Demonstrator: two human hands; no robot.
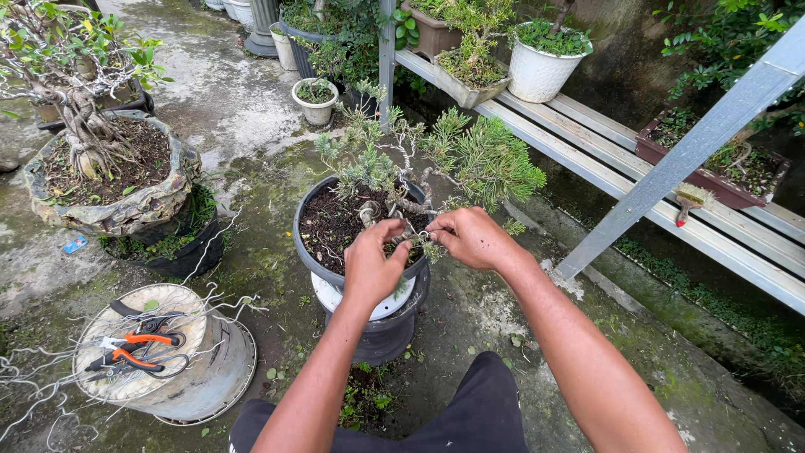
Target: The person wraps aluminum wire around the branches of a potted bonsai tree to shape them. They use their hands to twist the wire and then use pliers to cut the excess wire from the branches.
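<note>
Dark soil fills the grey pot point(312, 243), which stands on a white disc over a black stand, and from it rises a small bonsai point(470, 155) with a bent trunk and needle tufts. Both hands meet over the soil at the trunk's base: the left hand point(373, 264) pinches something thin there, and the right hand point(474, 237) is curled with its fingertips closed on the same spot, likely a wire, though it is too small to tell.

To the left, an upturned white tub point(210, 386) carries orange-handled cutters point(134, 351) and loose wire strands. Behind it a rough stone planter point(126, 210) holds soil and a gnarled tree. A metal bench point(587, 151) on the right bears a white pot point(541, 71) of green plants, a low tan trough and a brown tray, with a small brush point(689, 200) lying near the edge.

Wet, mossy concrete lies open between pot and bench, and beyond toward the far small pots.
</note>
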